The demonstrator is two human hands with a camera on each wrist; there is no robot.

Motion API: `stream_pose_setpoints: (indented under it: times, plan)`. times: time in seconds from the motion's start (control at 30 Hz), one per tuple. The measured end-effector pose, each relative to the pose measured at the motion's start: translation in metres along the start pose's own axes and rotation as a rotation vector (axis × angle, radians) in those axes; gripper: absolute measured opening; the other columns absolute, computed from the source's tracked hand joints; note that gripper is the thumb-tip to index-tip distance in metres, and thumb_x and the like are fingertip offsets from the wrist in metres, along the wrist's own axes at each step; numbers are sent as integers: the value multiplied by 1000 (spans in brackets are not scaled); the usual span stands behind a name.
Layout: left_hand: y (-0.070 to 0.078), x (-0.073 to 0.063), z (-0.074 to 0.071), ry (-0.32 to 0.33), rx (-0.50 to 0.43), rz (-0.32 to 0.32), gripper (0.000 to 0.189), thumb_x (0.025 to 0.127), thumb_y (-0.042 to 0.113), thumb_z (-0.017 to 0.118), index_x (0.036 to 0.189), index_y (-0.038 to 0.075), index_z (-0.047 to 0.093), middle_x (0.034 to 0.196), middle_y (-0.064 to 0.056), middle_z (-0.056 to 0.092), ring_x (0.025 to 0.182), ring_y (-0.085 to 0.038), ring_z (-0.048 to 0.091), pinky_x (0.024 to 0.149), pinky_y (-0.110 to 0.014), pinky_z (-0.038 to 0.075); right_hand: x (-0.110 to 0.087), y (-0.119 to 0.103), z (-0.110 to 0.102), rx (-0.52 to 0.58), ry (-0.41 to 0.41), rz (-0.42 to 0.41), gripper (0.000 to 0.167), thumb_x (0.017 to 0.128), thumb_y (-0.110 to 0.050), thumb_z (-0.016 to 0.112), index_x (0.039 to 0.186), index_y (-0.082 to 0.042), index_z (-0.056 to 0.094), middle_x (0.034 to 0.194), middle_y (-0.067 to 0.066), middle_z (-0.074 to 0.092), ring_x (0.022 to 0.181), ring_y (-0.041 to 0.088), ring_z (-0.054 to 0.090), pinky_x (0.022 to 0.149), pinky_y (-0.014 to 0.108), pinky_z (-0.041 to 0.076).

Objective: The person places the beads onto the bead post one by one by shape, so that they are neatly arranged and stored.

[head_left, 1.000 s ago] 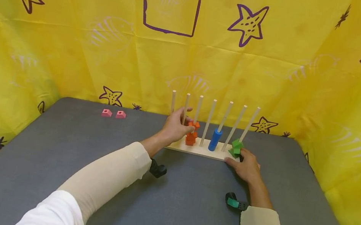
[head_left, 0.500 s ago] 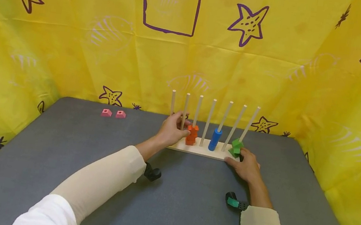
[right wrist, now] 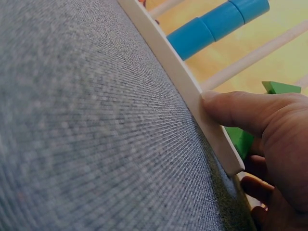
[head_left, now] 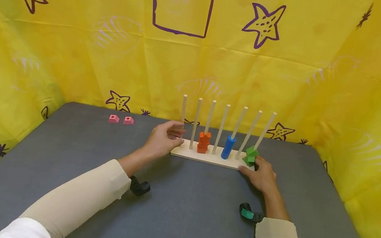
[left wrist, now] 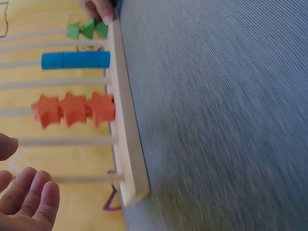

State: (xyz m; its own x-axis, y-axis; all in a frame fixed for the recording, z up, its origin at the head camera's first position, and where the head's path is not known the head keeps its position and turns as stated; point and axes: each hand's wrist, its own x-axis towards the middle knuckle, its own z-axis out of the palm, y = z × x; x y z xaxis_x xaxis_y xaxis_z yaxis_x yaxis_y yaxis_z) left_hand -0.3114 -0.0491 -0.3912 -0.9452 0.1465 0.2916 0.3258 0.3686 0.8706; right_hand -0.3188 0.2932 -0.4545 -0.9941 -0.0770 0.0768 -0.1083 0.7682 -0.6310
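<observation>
A wooden peg rack (head_left: 186,152) with several upright pegs stands near the back of the table. Star-shaped orange blocks (left wrist: 74,109) are stacked on one peg, blue cylinders (right wrist: 221,23) on another, green triangular blocks (head_left: 251,155) on the rightmost. My right hand (head_left: 262,175) grips the rack's right end, thumb on the base's front edge, beside the green blocks; some fingers are hidden behind. Beside the rack's left end is my left hand (head_left: 162,140), its fingers loosely bent and nothing in them. The left wrist view shows it near the two leftmost pegs, which are bare.
Two pink blocks (head_left: 113,119) with holes lie side by side at the table's back left. A yellow patterned curtain (head_left: 168,71) hangs behind the grey table (head_left: 192,208) and along its sides.
My left hand has let go of the top orange star, which slid down onto its stack, and has moved left, off the pegs. My right hand has stayed on the rack.
</observation>
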Motion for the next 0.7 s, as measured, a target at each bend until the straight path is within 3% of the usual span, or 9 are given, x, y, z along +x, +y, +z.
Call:
stream_pose_setpoints:
  times: [0.2, 0.53, 0.7]
  plan:
    - [-11, -5, -28, 100, 17, -16, 36, 84, -5, 71, 119, -3, 61, 106, -22, 65, 92, -30, 64, 83, -38, 52, 0, 0, -1, -11, -6, -1, 53, 88, -34, 71, 119, 7, 58, 132, 30, 49, 120, 48, 44, 92, 67, 24]
    - [-42, -2, -85, 283, 79, -72, 36, 84, -2, 71, 118, -6, 61, 107, -22, 65, 98, -30, 62, 78, -24, 50, 1, -2, -2, -29, -30, 19, 62, 89, -37, 68, 128, 9, 53, 140, 31, 39, 129, 50, 33, 98, 69, 18]
    - [-60, 0, -100, 372, 74, -169, 35, 85, -2, 70, 119, -6, 60, 112, -20, 64, 101, -29, 60, 82, -26, 49, 0, -2, -1, -32, -37, 17, 63, 89, -38, 68, 128, 9, 53, 141, 32, 38, 130, 50, 32, 98, 70, 17]
